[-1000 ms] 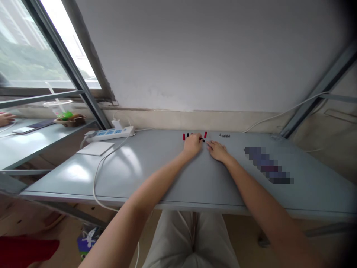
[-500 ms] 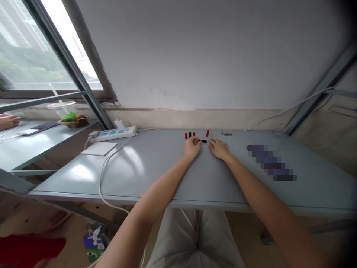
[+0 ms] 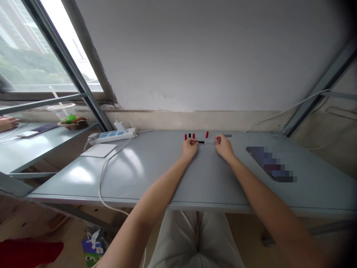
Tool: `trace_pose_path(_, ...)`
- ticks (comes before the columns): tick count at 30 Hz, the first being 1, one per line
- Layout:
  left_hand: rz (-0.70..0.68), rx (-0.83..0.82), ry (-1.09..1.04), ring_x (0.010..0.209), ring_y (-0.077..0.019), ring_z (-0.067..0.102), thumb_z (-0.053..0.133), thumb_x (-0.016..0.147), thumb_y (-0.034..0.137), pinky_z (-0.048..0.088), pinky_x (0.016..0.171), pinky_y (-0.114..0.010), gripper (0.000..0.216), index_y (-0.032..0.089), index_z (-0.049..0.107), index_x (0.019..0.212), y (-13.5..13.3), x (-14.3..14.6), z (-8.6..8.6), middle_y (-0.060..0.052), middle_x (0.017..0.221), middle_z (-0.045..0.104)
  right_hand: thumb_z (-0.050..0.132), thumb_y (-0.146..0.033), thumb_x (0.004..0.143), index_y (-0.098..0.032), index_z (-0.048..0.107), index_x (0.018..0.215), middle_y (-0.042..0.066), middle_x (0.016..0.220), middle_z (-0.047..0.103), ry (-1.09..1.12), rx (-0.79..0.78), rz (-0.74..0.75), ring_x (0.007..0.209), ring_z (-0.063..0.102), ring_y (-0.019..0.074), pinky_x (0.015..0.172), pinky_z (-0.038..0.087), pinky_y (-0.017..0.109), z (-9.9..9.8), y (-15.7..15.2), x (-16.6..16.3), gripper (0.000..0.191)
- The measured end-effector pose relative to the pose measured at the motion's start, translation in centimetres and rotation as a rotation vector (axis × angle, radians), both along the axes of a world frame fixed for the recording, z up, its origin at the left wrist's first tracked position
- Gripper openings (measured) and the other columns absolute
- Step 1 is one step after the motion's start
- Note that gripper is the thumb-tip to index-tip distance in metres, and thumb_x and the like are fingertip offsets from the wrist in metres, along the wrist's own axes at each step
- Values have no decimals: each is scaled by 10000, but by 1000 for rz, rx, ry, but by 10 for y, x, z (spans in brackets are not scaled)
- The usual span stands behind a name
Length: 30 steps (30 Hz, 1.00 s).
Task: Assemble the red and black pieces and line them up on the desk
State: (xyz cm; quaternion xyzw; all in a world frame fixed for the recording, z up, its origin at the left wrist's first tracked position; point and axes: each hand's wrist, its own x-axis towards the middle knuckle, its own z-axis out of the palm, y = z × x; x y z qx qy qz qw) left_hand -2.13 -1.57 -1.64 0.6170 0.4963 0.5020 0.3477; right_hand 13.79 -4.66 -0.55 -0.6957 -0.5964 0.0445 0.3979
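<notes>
My left hand (image 3: 190,146) rests at the back of the grey table (image 3: 150,175), its fingertips pinched on a short black stick (image 3: 200,142) that points to the right. Just behind those fingers stand two small red pieces (image 3: 185,137) (image 3: 193,136) with a black piece (image 3: 189,136) between them. Another red piece (image 3: 206,134) stands farther right. My right hand (image 3: 224,146) has its fingers curled together near a row of small grey parts (image 3: 227,135). A faint pale sliver shows at its fingertips, too blurred to identify.
A white power strip (image 3: 113,136) and a white pad (image 3: 99,150) lie left on the table, with a white cable trailing over the front edge. A pixelated flat dark object (image 3: 269,163) lies right. Another person's hand (image 3: 8,124) rests on a neighbouring table.
My right hand has lifted its fingers and curled them, moving toward the back of the table. My left fingers have closed on the black stick, which has shifted slightly left.
</notes>
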Motion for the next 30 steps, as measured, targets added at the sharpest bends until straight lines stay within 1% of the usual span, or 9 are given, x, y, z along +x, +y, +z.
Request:
trace_pose_path(3, -4, -17, -16, 650, -102, 547, 577, 703, 131, 463, 681, -264, 32, 137, 575, 734, 0, 0, 0, -42, 702, 604, 406, -224, 778, -181, 527, 830, 69, 791, 618, 98, 3, 29, 737, 561, 173, 703, 411, 290, 1, 1, 2, 138)
trace_pose_path(7, 10, -54, -30, 655, -108, 555, 577, 705, 134, 466, 680, -267, 35, 139, 580, 740, 0, -1, 0, -45, 700, 607, 399, -232, 774, -178, 524, 810, 62, 732, 619, 191, -5, 78, 693, 567, 162, 682, 418, 287, -1, 5, 3, 140)
trace_pose_path(15, 11, -111, -89, 671, -114, 561, 579, 707, 128, 459, 703, -281, 35, 139, 575, 740, -4, -1, 6, -55, 727, 615, 409, -261, 780, -182, 527, 813, 60, 725, 624, 284, -40, 87, 675, 572, 161, 645, 433, 287, -7, 10, 7, 146)
trace_pose_path(21, -15, -149, -141, 689, -119, 564, 588, 708, 149, 452, 712, -281, 49, 135, 576, 753, -6, -2, 9, -55, 726, 614, 412, -273, 778, -181, 523, 796, 55, 707, 620, 340, -50, 94, 611, 551, 149, 586, 426, 274, -6, 10, 9, 145)
trace_pose_path(26, -36, -173, -168, 689, -113, 565, 591, 712, 167, 450, 718, -272, 64, 138, 582, 768, -6, -3, 9, -60, 740, 622, 427, -276, 767, -184, 522, 769, 51, 701, 620, 366, -66, 94, 620, 551, 150, 595, 421, 277, -4, 7, 7, 132)
trace_pose_path(30, -88, -184, -202, 674, -104, 560, 581, 723, 167, 444, 727, -266, 58, 136, 587, 773, -7, -4, 9, -60, 739, 624, 439, -276, 760, -184, 505, 743, 43, 674, 604, 453, -50, 122, 572, 528, 133, 560, 408, 263, -1, 5, 4, 115)
